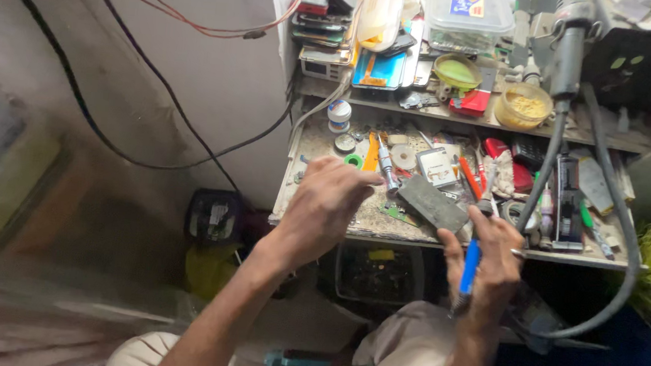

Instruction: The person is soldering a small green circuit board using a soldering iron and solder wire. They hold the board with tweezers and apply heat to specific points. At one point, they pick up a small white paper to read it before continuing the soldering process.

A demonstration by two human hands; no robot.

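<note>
My left hand point(324, 206) hovers over the bench edge, fingers curled, pinching a small silvery cylinder point(388, 172) at its tip. My right hand point(490, 258) is closed around a blue-handled tool point(471, 266), its tip up by the grey slab-shaped device point(432, 203) lying tilted on the workbench point(321, 140). Clutter crowds in: an orange-handled tool point(469, 177), a green tape roll point(353, 160), thick grey hoses point(547, 169). I judge the slab could slide off the front edge if nudged.

cluttered bench top point(329, 141), thick grey hose point(622, 230) crossing right, open space left
</note>
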